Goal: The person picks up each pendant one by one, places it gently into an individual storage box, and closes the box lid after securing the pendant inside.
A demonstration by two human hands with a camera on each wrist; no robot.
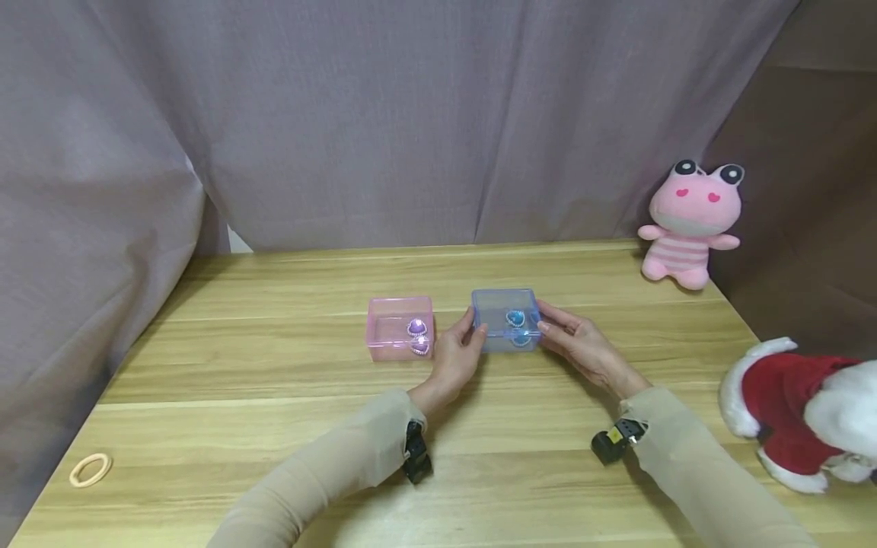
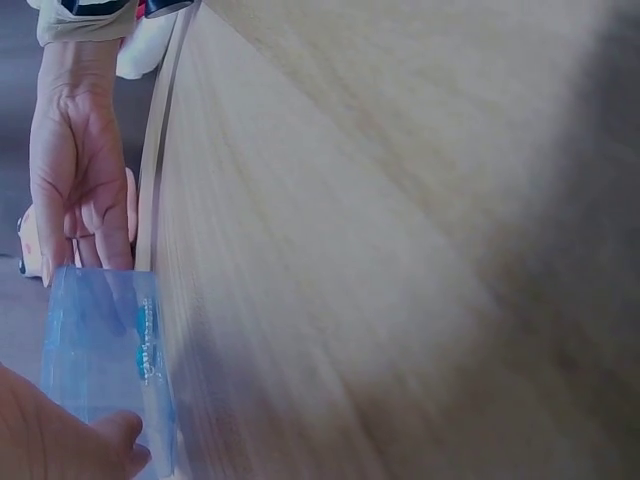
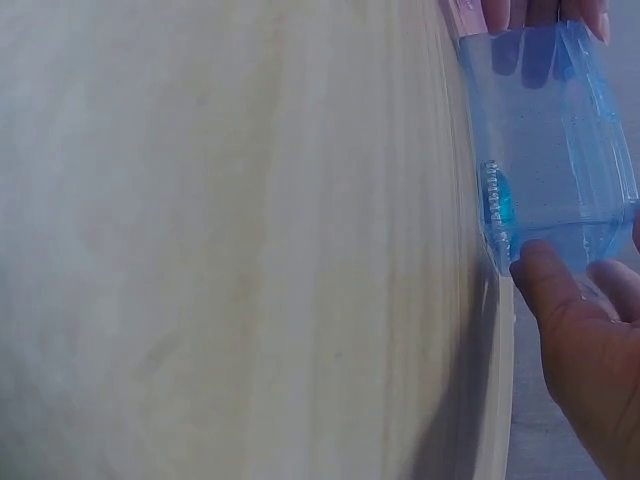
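Note:
A clear blue plastic box (image 1: 489, 312) stands between my hands in the head view, with two blue heart-shaped gems (image 1: 516, 319) visible in its right part. My left hand (image 1: 454, 359) holds the box's left side, thumb at the front. On the opposite side my right hand (image 1: 582, 348) grips it between thumb and fingers. The left wrist view has the blue box (image 2: 85, 350) at lower left, and in the right wrist view my right thumb and fingers hold one end of it. Left of it sits a clear pink box (image 1: 384, 353) with two purple heart-shaped gems (image 1: 416, 327).
A light wooden ring (image 1: 90, 470) lies at the table's left front. A pink frog plush (image 1: 688, 221) sits at the back right corner. Nearer, a red and white plush (image 1: 788, 407) stands at the right edge. Grey curtain (image 1: 342, 129) hangs behind the wooden table (image 1: 274, 365).

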